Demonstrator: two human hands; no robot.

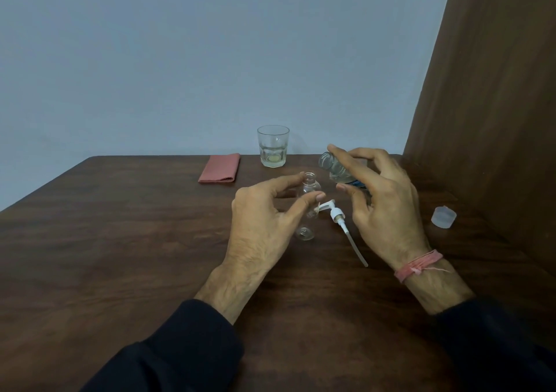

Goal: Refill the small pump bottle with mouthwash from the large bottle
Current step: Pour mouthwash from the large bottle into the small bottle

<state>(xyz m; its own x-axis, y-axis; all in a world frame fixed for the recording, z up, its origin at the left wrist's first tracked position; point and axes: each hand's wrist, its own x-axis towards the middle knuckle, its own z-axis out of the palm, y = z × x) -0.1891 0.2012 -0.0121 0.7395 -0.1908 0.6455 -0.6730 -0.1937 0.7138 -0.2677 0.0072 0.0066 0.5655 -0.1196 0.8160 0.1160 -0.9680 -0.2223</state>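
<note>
Small pump bottle [307, 208]: clear plastic, round-shouldered, narrow threaded neck, open at the top. It is stood upright on the dark wooden table [120, 241], near the table's centre. No liquid can be made out inside.

Left hand [264, 220]: placed at 9 o'clock of the small bottle, index finger and thumb curved around its shoulder. Whether the fingertips actually touch the plastic cannot be told.

Large bottle [337, 167]: clear plastic with a blue label partly seen, uncapped, tilted with its mouth turned toward 10 o'clock, above and at 1 o'clock of the small bottle's neck. Pale liquid is seen in its body. It is gripped by the right hand [379, 199], index finger laid along the top, thumb underneath, remaining fingers loosely curled.

Pump head [334, 212]: white, with a long dip tube, laid flat on the table between the two hands, at 3 o'clock of the small bottle.

Cap [443, 217]: translucent, laid at 3 o'clock of the right hand.

Glass tumbler [273, 146]: stood at 12 o'clock, a little pale liquid at the bottom.

Folded pink cloth [219, 169]: laid at 9 o'clock of the tumbler.
</note>
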